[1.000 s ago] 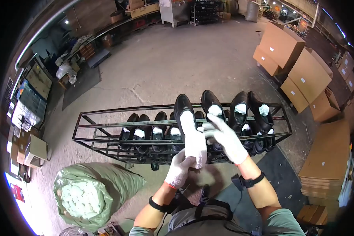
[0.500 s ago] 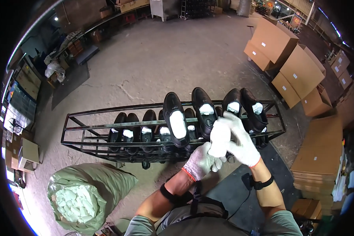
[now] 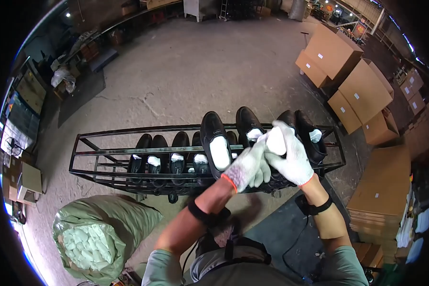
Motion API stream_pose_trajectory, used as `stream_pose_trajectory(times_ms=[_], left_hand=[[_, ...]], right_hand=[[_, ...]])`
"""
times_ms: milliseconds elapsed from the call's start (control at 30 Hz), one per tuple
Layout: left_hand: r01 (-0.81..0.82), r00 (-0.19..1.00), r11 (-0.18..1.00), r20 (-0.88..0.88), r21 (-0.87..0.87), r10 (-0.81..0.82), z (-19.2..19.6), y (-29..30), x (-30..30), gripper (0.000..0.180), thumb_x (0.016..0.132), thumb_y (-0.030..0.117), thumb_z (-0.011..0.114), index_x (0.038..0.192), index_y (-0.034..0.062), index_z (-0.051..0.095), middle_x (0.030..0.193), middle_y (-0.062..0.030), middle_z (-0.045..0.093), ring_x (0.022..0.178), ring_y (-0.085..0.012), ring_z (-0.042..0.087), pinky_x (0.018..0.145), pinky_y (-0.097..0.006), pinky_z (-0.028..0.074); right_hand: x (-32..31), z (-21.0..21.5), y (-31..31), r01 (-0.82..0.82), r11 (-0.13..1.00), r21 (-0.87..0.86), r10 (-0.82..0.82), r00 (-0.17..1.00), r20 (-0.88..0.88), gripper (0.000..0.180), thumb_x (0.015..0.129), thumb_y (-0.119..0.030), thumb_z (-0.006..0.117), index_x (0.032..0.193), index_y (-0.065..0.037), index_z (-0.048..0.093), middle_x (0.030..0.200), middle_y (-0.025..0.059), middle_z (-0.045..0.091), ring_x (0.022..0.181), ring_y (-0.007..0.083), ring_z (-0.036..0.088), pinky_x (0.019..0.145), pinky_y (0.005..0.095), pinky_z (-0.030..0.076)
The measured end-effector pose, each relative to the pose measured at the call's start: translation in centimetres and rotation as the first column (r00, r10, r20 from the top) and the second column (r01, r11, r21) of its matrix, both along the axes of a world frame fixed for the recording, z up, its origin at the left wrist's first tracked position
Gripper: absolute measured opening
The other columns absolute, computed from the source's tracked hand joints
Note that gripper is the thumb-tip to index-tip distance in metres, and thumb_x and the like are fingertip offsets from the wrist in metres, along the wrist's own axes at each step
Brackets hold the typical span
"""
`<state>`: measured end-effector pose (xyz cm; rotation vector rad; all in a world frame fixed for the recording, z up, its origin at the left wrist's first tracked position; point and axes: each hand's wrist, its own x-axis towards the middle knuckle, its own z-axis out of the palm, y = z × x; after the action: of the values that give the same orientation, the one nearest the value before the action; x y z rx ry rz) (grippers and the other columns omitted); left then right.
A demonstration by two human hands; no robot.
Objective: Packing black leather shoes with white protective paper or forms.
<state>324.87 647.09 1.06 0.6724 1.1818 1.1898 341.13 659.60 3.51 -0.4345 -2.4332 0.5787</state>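
Note:
Both my hands wear white knit gloves with orange cuffs and meet above the right part of a rack of black slip-on shoes. My right hand (image 3: 293, 159) is closed round a smooth white wad of stuffing (image 3: 275, 142). My left hand (image 3: 247, 167) presses against the wad's left side, its lower fingers curled downward. Just left of them stands a black shoe (image 3: 211, 125) with a long white wad in its opening. Behind the hands are a second stuffed shoe (image 3: 246, 119) and a third shoe (image 3: 287, 117), partly covered. Another stuffed shoe (image 3: 314, 151) sits to the right.
The black metal rack (image 3: 105, 151) holds several more stuffed shoes on a lower level. At the lower left, a green sack (image 3: 133, 217) is full of white wads. Cardboard boxes (image 3: 362, 95) and a stack of flat cardboard (image 3: 379, 186) stand on the right.
Both hands have moved the white wad a little upward and away from me, over the shoes. My left hand has slid up along the wad, and my right hand now covers more of it.

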Motion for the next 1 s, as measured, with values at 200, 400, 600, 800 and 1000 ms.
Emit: stream_pose_trajectory(times_ms=[200,400,600,800,1000], left_hand=[[-0.045,0.341,0.905,-0.845,0.423,0.412,-2.4,5.1,-5.4,0.037,0.099,0.025,0.069,0.132,0.0078,0.073,0.115,-0.0236,0.074,0.101,-0.0384,0.075,0.090,-0.046,0.062],[0.168,0.057,0.976,-0.990,0.140,0.132,-5.1,7.9,-5.8,0.036,0.095,0.017,0.072,0.131,0.0130,0.073,0.128,-0.0236,0.066,0.123,-0.0452,0.067,0.104,-0.053,0.058],[0.147,0.025,0.979,-0.990,0.141,0.139,-4.8,8.5,-6.1,0.032,0.098,0.027,0.076,0.126,0.0122,0.074,0.127,-0.0234,0.067,0.118,-0.0438,0.069,0.101,-0.053,0.060],[0.099,-0.004,0.966,-0.971,0.239,0.241,-5.4,7.6,-6.0,0.031,0.099,0.024,0.071,0.126,0.0089,0.072,0.127,-0.0218,0.068,0.118,-0.0429,0.071,0.100,-0.052,0.060],[0.084,0.069,0.891,-0.895,0.446,0.441,-3.2,2.1,-0.8,0.032,0.092,0.009,0.068,0.123,0.0029,0.067,0.117,-0.0207,0.067,0.112,-0.0405,0.068,0.094,-0.050,0.058]], right_hand=[[-4.2,-4.3,1.3,0.297,0.938,-0.181,-0.309,0.950,-0.045,0.063,0.092,-0.022,0.084,0.144,-0.005,0.052,0.125,0.0270,0.069,0.111,0.0466,0.072,0.098,0.0529,0.057],[-4.5,-5.6,-0.7,0.281,0.957,0.066,-0.289,0.945,0.155,0.046,0.089,-0.018,0.080,0.132,-0.009,0.066,0.131,0.0236,0.062,0.115,0.0462,0.067,0.097,0.0521,0.060],[-3.9,-6.7,-0.4,0.186,0.948,0.258,-0.253,0.932,0.258,0.027,0.087,-0.018,0.077,0.109,-0.005,0.067,0.117,0.0233,0.062,0.104,0.0431,0.066,0.089,0.0525,0.057],[-4.8,-6.8,1.7,0.018,0.912,0.409,-0.191,0.903,0.386,0.019,0.094,-0.015,0.073,0.106,-0.001,0.072,0.105,0.0218,0.069,0.105,0.0434,0.064,0.093,0.0533,0.053],[-4.4,-8.4,4.1,-0.037,0.936,0.350,-0.129,0.889,0.440,0.026,0.086,-0.005,0.073,0.112,-0.001,0.070,0.108,0.0244,0.070,0.106,0.0469,0.063,0.097,0.0537,0.049]])
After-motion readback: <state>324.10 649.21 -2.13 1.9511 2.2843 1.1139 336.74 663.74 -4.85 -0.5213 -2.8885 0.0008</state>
